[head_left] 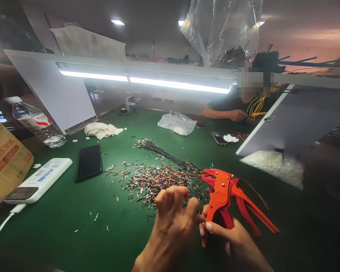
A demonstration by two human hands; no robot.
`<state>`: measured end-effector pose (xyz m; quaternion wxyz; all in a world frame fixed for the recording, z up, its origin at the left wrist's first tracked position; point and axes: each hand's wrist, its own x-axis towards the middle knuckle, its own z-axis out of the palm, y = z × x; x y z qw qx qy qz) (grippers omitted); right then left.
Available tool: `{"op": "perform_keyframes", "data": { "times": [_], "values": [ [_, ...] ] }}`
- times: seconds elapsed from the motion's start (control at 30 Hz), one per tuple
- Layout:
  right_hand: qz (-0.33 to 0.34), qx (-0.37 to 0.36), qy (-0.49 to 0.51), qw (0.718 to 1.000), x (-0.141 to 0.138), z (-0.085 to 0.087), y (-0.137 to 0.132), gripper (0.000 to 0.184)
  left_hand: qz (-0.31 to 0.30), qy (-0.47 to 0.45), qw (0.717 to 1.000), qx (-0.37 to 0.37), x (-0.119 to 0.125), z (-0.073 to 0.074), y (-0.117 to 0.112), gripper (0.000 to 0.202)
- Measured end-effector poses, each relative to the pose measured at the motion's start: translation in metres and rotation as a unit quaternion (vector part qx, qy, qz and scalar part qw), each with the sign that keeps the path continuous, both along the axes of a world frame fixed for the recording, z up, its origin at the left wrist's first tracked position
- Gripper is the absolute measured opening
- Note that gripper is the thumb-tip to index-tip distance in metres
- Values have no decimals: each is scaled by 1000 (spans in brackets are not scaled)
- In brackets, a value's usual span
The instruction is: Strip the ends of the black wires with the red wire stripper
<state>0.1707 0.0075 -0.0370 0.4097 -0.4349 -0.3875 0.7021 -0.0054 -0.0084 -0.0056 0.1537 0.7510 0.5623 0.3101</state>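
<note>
Green table (73, 234), panels (294, 117) standing at left and right edges; broad stretch for moving at near left, few scraps (96, 217) on it. Lit tube (181, 84) across far side; co-worker (223, 113) at far right. Wire bundle (167, 153) mid-table, just beyond scrap pile (155, 181). Right hand (238, 236) closed round orange stripper (222, 190), just right of pile. Left hand (174, 217) half-curled at pile's near side; fingertips hidden, so cannot tell whether it pinches anything.
</note>
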Motion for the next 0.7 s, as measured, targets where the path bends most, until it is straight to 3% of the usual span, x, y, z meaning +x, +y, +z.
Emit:
{"op": "perform_keyframes", "data": {
  "times": [0.1,0.23,0.43,0.57,0.7],
  "values": [
    [-15,-12,33,999,0,9,-2,26,15,-137,987,-80,2,0,-2,21],
    [-10,-29,27,999,1,12,-4,31,-6,-237,956,-171,10,-3,5,12],
    [50,-73,117,989,3,-2,-2,32,-16,-395,874,-282,15,-2,18,16],
    [79,-49,146,985,1,-4,-3,34,-22,-445,849,-284,9,7,22,23],
    [68,37,156,985,-8,-1,-7,30,19,-486,844,-227,-6,29,26,27]
  ]
}}
